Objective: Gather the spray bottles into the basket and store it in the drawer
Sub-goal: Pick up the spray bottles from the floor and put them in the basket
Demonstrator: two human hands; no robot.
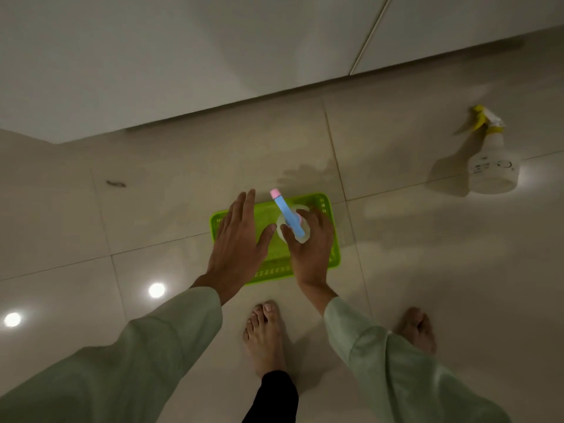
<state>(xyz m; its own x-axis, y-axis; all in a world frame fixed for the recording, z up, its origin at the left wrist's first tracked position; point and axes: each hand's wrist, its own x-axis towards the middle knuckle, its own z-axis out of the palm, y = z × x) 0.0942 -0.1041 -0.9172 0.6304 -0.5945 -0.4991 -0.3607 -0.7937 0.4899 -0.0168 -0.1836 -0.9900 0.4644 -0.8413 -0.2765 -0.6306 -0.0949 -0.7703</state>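
A bright green plastic basket (pixel 331 239) lies on the tiled floor in front of me. Over it my right hand (pixel 311 251) grips a clear spray bottle with a blue and pink head (pixel 288 216), seen from above. My left hand (pixel 239 239) hovers flat and open over the basket's left end, holding nothing. A second spray bottle, translucent white with a yellow trigger (pixel 493 157), stands on the floor at the far right, well away from both hands. Whether the held bottle touches the basket floor cannot be told.
White cabinet fronts (pixel 213 56) run along the back, with a seam between two panels at the upper right. My bare feet (pixel 265 337) stand just behind the basket. Ceiling lights reflect on the glossy tiles at the lower left.
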